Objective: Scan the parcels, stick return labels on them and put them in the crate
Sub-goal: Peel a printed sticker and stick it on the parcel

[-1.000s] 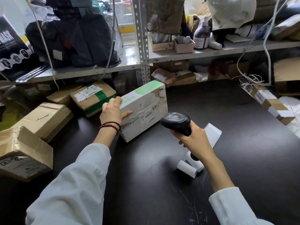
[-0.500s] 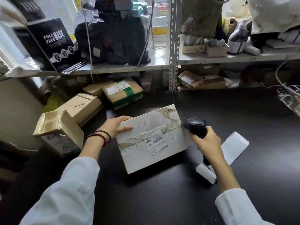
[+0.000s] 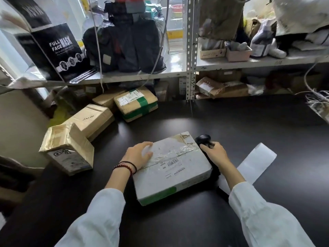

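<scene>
The white parcel (image 3: 178,168) lies flat on the black table (image 3: 249,125), printed side up for reading. My left hand (image 3: 138,154) presses flat on it to steady it. My right hand (image 3: 216,154) grips the scanner (image 3: 203,139) beside its barcode (image 3: 173,163).

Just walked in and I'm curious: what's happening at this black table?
A person has a white parcel lying flat on the black table. The left hand rests on its taped top; the right hand grips a black barcode scanner at the parcel's far right corner. A label strip lies right of it; brown parcels sit left.
</scene>
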`<state>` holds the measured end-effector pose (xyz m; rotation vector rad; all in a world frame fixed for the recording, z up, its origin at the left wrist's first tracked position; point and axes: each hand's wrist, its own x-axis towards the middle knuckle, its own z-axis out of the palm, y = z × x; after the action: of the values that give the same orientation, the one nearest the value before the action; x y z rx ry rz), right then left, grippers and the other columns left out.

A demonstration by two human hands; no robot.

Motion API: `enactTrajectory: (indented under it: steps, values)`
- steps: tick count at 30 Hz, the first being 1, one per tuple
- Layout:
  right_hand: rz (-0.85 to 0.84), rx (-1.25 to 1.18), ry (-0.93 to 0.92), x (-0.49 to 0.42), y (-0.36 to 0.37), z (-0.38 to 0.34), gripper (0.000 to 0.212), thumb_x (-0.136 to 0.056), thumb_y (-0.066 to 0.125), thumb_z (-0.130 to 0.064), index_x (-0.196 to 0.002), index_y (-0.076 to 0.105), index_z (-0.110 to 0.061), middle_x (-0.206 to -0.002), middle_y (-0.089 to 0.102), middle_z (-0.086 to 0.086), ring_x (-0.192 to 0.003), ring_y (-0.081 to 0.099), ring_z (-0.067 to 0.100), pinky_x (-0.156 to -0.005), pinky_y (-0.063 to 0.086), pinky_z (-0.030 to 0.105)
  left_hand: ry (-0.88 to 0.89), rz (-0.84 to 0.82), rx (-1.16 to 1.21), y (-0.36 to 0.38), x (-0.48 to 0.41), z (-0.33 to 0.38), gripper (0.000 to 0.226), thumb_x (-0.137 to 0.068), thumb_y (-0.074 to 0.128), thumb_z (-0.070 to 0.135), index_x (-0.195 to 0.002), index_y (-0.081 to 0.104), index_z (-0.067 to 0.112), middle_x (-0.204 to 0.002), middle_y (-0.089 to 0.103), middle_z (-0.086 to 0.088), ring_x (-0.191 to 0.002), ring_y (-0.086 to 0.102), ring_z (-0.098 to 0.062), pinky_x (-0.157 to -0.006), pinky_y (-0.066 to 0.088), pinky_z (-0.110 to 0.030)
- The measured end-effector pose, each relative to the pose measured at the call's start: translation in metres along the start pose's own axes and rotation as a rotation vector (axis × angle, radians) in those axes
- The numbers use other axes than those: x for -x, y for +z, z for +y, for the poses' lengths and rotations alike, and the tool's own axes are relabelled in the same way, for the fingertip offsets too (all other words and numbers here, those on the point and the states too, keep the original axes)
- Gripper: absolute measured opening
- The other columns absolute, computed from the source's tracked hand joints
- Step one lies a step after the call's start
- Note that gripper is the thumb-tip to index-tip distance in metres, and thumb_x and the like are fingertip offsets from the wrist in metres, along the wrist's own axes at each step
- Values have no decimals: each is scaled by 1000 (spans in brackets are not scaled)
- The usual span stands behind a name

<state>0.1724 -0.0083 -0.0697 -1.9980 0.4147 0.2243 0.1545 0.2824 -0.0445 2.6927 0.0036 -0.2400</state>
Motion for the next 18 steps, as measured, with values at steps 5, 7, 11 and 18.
enactTrajectory:
  steps: [5, 7, 11, 18]
  values:
    - [-5, 45, -67, 9, -22, 4, 32, -98, 50, -34, -117, 61, -12, -111, 63, 2, -107, 57, 21, -87, 42, 32, 256, 218, -65, 16, 2, 59, 32, -92, 56, 33, -123, 55, 38, -126, 57, 14, -125, 43, -15, -109, 26, -49]
    - [83, 12, -119, 19, -33, 12, 26, -96, 54, -33, -115, 64, -18, -112, 65, -4, -108, 59, 15, -91, 44, 29, 463, 254, -26, 32, 3, 90, 27, -89, 60, 31, -116, 61, 35, -118, 63, 13, -115, 53, -14, -103, 35, -45]
    - [194, -76, -174, 44, -54, 35, 11, -93, 61, -28, -102, 64, -23, -99, 68, -10, -96, 63, 8, -83, 48, 21, 763, 171, -4, 70, 8, 146, 23, -81, 62, 23, -102, 67, 27, -101, 69, 9, -100, 61, -17, -91, 40, -36]
    - [320, -55, -124, 87, -71, 73, 4, -86, 71, -19, -86, 67, -22, -80, 70, -9, -76, 65, 8, -66, 48, 11, 959, -17, -20, 122, 6, 190, 17, -75, 67, 8, -88, 69, 18, -89, 71, 1, -83, 66, -25, -77, 46, -37]
